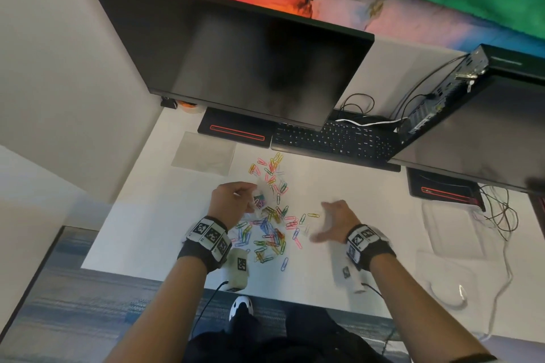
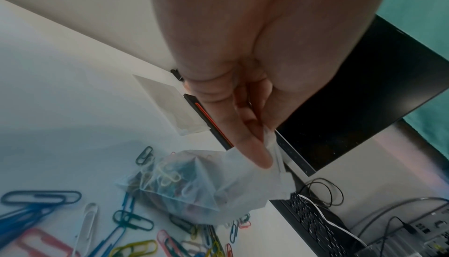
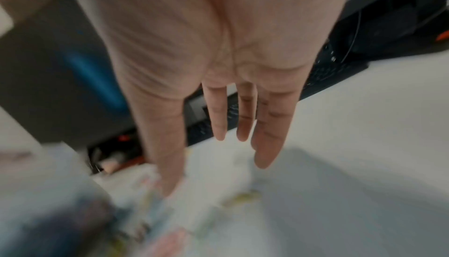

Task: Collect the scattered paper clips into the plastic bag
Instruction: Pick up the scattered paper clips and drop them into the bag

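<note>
Many coloured wire paper clips (image 1: 272,233) scattered on white desk (image 1: 368,215). Left hand (image 1: 233,200) pinching clear plastic bag (image 2: 194,184), partly filled. Right hand (image 1: 333,224) hovering, fingers spread, empty.

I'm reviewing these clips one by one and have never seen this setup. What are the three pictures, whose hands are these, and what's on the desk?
No machine here: a person wears three cameras. The head view looks down at both hands; each wrist view looks along one hand. The left hand pinches the top of a clear plastic bag that already holds some paper clips. The right hand is open, fingers spread, holding nothing; its pictures are blurred. Many coloured paper clips lie scattered on the white desk. Behind them stand a dark monitor and a black keyboard, and a second, flat clear bag lies to the left.
</note>
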Motion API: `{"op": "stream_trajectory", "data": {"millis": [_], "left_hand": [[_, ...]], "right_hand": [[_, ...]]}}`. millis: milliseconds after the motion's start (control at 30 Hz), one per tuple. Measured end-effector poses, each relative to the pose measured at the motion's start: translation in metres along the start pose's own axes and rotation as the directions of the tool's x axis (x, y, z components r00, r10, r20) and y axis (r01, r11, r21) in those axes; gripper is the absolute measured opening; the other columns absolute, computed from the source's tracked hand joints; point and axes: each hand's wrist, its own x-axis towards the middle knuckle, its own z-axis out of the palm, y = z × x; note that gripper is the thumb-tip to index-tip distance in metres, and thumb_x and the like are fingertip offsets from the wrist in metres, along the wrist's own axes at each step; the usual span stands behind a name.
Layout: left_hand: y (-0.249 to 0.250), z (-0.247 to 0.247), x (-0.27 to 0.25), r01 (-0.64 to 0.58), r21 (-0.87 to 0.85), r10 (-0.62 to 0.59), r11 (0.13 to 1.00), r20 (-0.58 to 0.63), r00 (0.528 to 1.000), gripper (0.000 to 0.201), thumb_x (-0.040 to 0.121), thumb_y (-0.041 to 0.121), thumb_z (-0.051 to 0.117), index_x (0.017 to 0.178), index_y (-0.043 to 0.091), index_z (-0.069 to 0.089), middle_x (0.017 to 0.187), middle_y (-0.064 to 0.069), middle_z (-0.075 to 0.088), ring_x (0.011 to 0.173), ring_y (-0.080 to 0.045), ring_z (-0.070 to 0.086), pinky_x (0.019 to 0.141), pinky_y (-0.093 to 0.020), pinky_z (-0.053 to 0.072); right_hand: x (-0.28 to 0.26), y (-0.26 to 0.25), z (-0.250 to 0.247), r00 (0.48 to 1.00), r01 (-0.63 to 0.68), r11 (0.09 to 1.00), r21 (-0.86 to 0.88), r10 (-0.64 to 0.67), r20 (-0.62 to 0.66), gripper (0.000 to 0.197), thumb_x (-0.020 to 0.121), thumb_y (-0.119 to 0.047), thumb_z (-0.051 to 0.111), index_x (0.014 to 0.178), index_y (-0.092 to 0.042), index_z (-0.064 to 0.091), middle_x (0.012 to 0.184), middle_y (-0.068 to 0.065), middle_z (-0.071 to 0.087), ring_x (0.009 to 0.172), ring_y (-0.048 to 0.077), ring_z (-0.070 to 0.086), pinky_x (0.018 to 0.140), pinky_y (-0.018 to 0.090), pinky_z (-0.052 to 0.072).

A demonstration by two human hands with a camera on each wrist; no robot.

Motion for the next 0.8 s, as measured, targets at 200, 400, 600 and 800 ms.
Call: {"op": "stream_trajectory", "data": {"millis": [200,400,600,800], "left_hand": [[-0.005,-0.013,0.003,-0.019,0.006,0.019,1.0,-0.027,0.999,0.016,0.095,0.009,0.059,0.098,0.015,0.075,0.071,-0.006,0.072,0.067,-0.027,0.075,0.077,-0.037,0.063],[-0.009,-0.016,0.002,-0.014,-0.013,0.013,1.0,-0.031,0.999,0.024,0.095,0.007,0.059,0.087,0.023,0.073,0.068,-0.006,0.07,0.071,-0.038,0.073,0.081,-0.042,0.062],[-0.009,-0.014,0.004,0.004,-0.02,-0.004,1.0,-0.026,1.0,0.024,0.095,0.009,0.06,0.086,0.027,0.074,0.067,-0.002,0.071,0.07,-0.036,0.073,0.082,-0.046,0.062],[-0.009,-0.014,0.004,0.017,-0.024,-0.018,1.0,-0.038,0.999,0.024,0.095,0.006,0.059,0.089,0.023,0.075,0.067,-0.002,0.071,0.065,-0.03,0.073,0.079,-0.044,0.063]], "right_hand": [[0.001,0.001,0.057,0.967,0.252,0.967,-0.045,-0.254,-0.035,0.113,0.059,-0.047,0.082,0.15,-0.013,0.025,0.135,0.003,0.03,0.118,0.017,0.042,0.106,0.028,0.038],[0.02,-0.029,0.067,0.923,0.33,0.92,0.213,-0.266,-0.28,0.066,0.071,-0.018,0.083,0.131,-0.011,0.056,0.108,-0.001,0.042,0.074,0.009,0.051,0.063,0.003,0.044],[0.027,-0.053,0.065,0.924,0.32,0.93,0.182,-0.265,-0.275,0.081,0.076,-0.044,0.076,0.143,-0.016,0.04,0.127,0.004,0.035,0.092,0.016,0.054,0.093,0.028,0.05],[0.022,-0.063,0.077,0.901,0.389,0.916,-0.1,-0.401,-0.164,0.072,0.077,-0.051,0.069,0.141,-0.028,0.044,0.143,0.008,0.031,0.12,0.03,0.038,0.105,0.041,0.039]]}}
